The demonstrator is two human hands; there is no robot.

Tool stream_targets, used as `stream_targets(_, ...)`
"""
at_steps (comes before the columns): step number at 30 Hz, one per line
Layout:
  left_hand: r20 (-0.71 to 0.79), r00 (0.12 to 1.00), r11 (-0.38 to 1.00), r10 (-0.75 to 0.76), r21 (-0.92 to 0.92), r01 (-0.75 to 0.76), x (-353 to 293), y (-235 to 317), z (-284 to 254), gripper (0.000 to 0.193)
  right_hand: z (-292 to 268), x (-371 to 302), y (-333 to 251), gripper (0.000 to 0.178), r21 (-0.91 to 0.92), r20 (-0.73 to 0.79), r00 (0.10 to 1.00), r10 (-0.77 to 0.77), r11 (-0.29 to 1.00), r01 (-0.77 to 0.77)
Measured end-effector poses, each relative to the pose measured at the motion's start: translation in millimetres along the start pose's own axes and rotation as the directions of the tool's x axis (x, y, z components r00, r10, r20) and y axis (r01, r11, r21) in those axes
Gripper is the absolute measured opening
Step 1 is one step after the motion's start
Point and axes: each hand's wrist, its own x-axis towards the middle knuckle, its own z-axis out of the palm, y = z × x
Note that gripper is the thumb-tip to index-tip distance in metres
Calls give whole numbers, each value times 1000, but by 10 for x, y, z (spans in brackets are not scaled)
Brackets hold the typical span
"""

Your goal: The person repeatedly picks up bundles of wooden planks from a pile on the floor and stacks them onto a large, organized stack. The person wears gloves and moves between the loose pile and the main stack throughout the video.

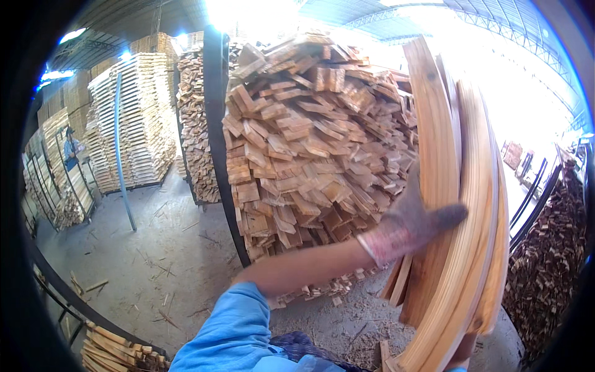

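Observation:
A bundle of several long wooden boards point(468, 204) stands tilted upright at the right, its edges bent by the lens. My left hand point(421, 223), in a worn glove with a pinkish cuff, is closed around the left side of the bundle, one dark digit stretched across the boards' faces. My left arm, in a blue sleeve, reaches in from the bottom. Of my right arm only a bit of skin and blue cuff shows low behind the boards; the right hand's fingers are hidden there.
A tall heap of short wood pieces point(316, 149) rises straight ahead beside a dark metal post point(217, 136). Stacked lumber point(133, 118) and a leaning blue pole point(121, 155) stand to the left. Wood scraps litter the concrete floor point(161, 248). A person point(72, 149) stands far left.

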Motion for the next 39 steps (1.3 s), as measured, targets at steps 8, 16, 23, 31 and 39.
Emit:
stream_targets(8, -126, 992, 988, -17, -154, -3, 674, 736, -833, 96, 703, 255, -920, 58, -57, 75, 981, -179, 981, 184)
stream_targets(16, -118, 992, 962, -46, -271, 13, 872, 468, -863, 96, 1071, 531, -1168, 62, -56, 106, 969, -223, 972, 230)
stream_targets(23, -101, 991, 959, -88, -279, 57, 754, 85, -244, 96, 963, 895, -1197, 67, -70, 111, 958, -264, 960, 273)
stream_targets(31, -143, 989, 938, -24, -347, -27, 925, -507, 535, 94, 714, 1769, -1176, 72, -33, 183, 924, -337, 937, 348)
stream_targets(39, -199, 959, 977, -201, -115, 180, 1950, -405, 331, 114, 1033, 3429, -1454, 76, 38, 332, 835, -438, 891, 453)
